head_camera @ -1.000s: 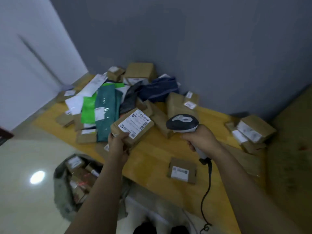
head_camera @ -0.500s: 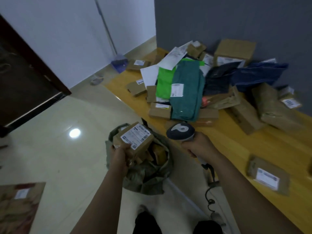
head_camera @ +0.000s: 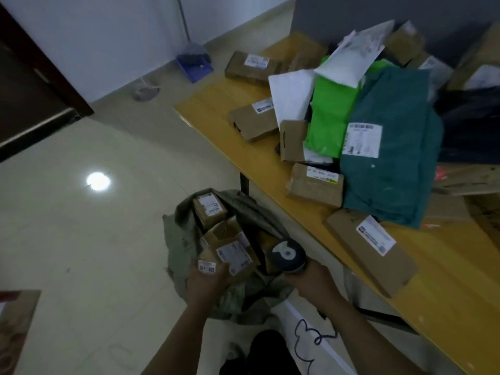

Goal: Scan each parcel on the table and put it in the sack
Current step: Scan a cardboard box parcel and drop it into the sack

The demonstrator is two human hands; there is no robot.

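A box, over the table a second ago, is now gripped by the left hand in the mouth of the sack. A scanner is clasped by the right hand beside the sack. Release is judged next.

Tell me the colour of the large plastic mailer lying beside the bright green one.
The mailer is dark teal, seen in the head view.
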